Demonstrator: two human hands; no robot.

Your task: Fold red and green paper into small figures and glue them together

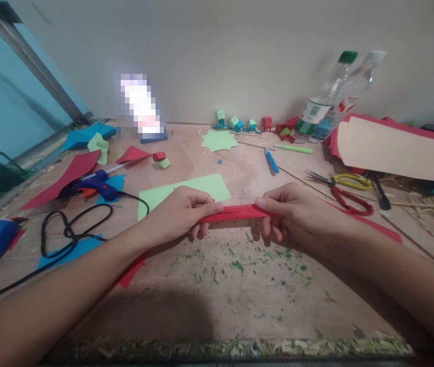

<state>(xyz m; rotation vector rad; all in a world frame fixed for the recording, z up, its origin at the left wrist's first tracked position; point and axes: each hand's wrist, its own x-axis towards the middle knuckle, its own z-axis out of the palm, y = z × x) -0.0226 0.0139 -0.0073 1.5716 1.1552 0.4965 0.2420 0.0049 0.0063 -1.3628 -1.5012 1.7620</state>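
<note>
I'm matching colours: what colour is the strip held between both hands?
The strip is red, seen best in the head view.

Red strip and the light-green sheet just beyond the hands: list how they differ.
The red strip is long and narrow; the light-green sheet is broader.
The red strip is held between the left hand and right hand; the light-green sheet lies on the table.
Both look like paper.
</note>
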